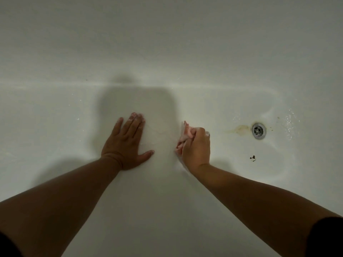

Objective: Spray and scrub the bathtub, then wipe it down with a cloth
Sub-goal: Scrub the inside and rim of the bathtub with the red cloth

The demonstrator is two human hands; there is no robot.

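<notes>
I look down into a white bathtub (167, 62) whose wet floor fills the view. My left hand (126, 143) lies flat on the tub floor, fingers straight and thumb spread to the right. To its right, my right hand (196, 147) grips a pink, soapy scrubbing pad (183, 136) and holds it against the tub floor. Part of the pad is hidden under the fingers.
A round metal drain (259, 130) sits at the right, with a yellowish stain (240, 129) just left of it. A small dark chip (252, 158) marks the floor below the drain. Water droplets glisten around the drain and at the far left.
</notes>
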